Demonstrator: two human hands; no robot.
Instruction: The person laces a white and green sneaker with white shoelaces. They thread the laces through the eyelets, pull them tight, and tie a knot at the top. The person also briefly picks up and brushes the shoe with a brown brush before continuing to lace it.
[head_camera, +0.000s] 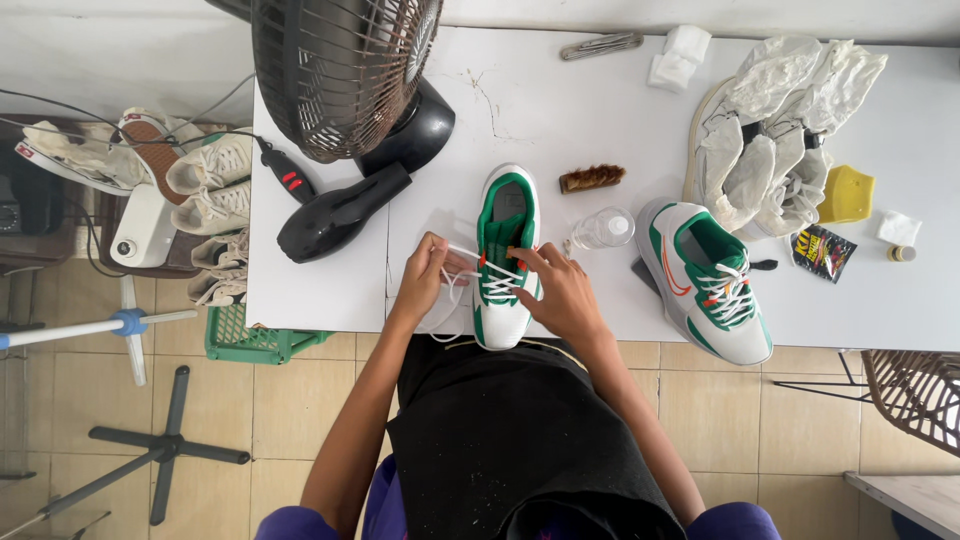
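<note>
A white and green sneaker (505, 212) with orange eyelets lies on the white table (560, 120), toe toward me at the near edge. My left hand (422, 280) is pinched on the loose white shoelace (452, 298) at the shoe's left side. My right hand (565, 292) rests on the shoe's right side, fingers gripping the lace at the eyelets. A matching laced sneaker (708, 280) lies to the right, apart from both hands.
A black fan (345, 70) and a black hair dryer (335, 215) stand at the table's left. A small brush (590, 178), a clear bottle (605, 230), a paper-stuffed shoe (770, 130), a yellow object (847, 195) and a sachet (822, 252) lie behind. Sneakers are stacked on a rack (205, 190) left.
</note>
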